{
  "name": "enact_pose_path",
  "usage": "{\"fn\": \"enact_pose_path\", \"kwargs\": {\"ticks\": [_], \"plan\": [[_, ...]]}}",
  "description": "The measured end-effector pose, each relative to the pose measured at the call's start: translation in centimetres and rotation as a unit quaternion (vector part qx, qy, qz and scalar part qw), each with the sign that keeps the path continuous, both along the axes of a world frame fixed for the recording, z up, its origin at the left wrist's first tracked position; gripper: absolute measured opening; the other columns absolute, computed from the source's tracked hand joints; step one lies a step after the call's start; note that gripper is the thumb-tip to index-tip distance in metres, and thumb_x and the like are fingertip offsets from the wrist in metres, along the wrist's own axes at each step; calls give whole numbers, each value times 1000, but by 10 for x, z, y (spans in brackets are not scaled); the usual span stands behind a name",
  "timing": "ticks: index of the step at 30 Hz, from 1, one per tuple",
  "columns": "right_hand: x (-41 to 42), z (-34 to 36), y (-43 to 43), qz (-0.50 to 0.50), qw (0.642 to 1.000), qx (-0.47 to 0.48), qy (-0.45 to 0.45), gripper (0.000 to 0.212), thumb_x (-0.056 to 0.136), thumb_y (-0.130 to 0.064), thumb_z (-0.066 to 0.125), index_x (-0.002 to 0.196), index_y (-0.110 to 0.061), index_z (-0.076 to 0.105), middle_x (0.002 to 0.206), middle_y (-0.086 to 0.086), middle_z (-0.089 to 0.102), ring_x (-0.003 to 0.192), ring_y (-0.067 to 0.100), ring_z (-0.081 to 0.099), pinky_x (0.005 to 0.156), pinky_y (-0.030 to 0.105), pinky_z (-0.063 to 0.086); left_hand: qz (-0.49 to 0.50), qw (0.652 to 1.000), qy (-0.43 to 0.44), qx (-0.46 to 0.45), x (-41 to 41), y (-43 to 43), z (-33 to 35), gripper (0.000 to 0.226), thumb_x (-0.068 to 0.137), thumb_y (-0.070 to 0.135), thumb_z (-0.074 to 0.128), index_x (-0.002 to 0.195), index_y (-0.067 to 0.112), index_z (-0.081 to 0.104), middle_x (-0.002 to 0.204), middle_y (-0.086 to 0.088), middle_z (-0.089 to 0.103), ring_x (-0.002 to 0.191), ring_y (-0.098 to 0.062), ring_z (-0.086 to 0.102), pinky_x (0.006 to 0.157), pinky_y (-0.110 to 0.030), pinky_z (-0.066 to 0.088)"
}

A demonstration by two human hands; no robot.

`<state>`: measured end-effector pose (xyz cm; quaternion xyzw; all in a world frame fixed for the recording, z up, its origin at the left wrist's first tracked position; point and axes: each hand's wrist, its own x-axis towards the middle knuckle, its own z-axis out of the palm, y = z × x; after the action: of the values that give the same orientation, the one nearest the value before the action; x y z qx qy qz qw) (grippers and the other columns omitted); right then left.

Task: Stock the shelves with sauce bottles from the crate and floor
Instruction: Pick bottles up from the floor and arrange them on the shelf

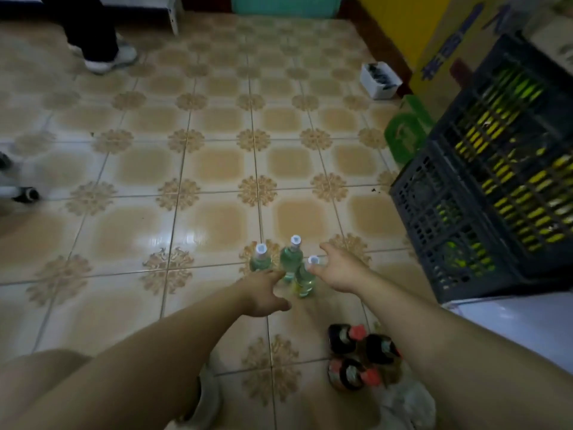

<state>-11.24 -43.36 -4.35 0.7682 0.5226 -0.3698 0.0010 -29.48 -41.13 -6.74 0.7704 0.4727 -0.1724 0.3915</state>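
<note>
Left hand [263,293], right hand [338,270]: grip spread, beside clear bottles [291,259]; labels blurred.

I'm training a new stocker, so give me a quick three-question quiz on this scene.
1. True or false: the clear bottles lie flat on the floor.
2. How many clear bottles are there?
3. What colour are the caps of the dark bottles? A white, B red, C green.
Key: 1 false; 2 three; 3 B.
</note>
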Motion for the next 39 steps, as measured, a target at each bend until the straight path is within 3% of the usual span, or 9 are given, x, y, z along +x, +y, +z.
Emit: {"fn": "enact_pose_path", "kwargs": {"ticks": [7, 10, 12, 17, 23, 28, 33, 37, 39], "plan": [[12, -92, 26, -17, 999, -13, 29, 74, 91, -35, 62, 153, -23, 22, 158, 3, 25, 140, 26, 33, 104, 32, 33, 45, 996, -4, -76, 25, 22, -80, 82, 88, 43, 60, 152, 24, 12, 160, -6, 13, 146, -25, 17, 115, -34, 20], [13, -116, 29, -65, 996, 8, 58, 44, 92, -23, 62, 133, -20, 47, 122, 7, 56, 114, 30, 54, 78, 28, 38, 55, 994, -2, -98, 28, 25, -99, 81, 89, 41, 61, 152, 23, 14, 160, -5, 15, 145, -25, 20, 113, -33, 22], [11, -121, 26, -94, 993, 35, 62, 26, 94, -20, 57, 119, -18, 52, 98, 2, 55, 95, 27, 57, 70, 28, 37, 59, 993, 2, -107, 28, 24, -105, 81, 89, 42, 60, 152, 21, 14, 160, -4, 14, 145, -24, 19, 114, -33, 22], [4, -100, 7, -112, 988, 73, 81, 21, 98, -21, 50, 117, -13, 47, 95, 1, 53, 88, 23, 53, 69, 29, 36, 62, 993, -10, -97, 30, 16, -88, 79, 89, 37, 62, 152, 21, 16, 158, -5, 20, 142, -24, 26, 112, -31, 26], [-3, -2, -15, -115, 971, 187, 101, 38, 98, -26, 48, 134, -22, 37, 105, -1, 56, 97, 23, 55, 80, 33, 44, 77, 994, -52, -52, 27, 1, -23, 90, 84, 33, 68, 152, 18, 10, 156, -6, 26, 140, -25, 31, 107, -29, 30], [-14, 116, -46, -124, 917, 352, 139, 46, 99, -24, 47, 142, -30, 31, 100, -11, 53, 99, 18, 54, 84, 32, 44, 113, 975, -187, -31, 20, -29, 56, 122, 66, 27, 84, 152, 26, -3, 146, -2, 40, 128, -24, 46, 103, -32, 40], [-28, 238, -70, -147, 832, 493, 208, 44, 100, -22, 46, 143, -24, 34, 104, -11, 50, 103, 19, 56, 95, 39, 46, 158, 921, -355, 34, 11, -60, 157, 86, 58, 15, 71, 132, 29, 29, 104, -3, 60, 93, -26, 63, 86, -49, 53], [-37, 323, -95, -121, 801, 553, 196, 50, 98, -29, 52, 144, -24, 32, 103, 4, 61, 86, 21, 61, 75, 32, 47, 142, 877, -453, 72, 17, -90, 238, 75, 70, -9, 71, 126, 20, 31, 97, -5, 60, 81, -13, 64, 73, -31, 56], [-39, 349, -114, -98, 811, 550, 174, 68, 91, -41, 61, 147, -29, 24, 116, 4, 59, 91, 17, 58, 79, 31, 45, 134, 846, -505, 105, 24, -110, 271, 75, 68, -10, 74, 126, 18, 36, 95, -4, 61, 76, -7, 65, 66, -21, 54]]}}
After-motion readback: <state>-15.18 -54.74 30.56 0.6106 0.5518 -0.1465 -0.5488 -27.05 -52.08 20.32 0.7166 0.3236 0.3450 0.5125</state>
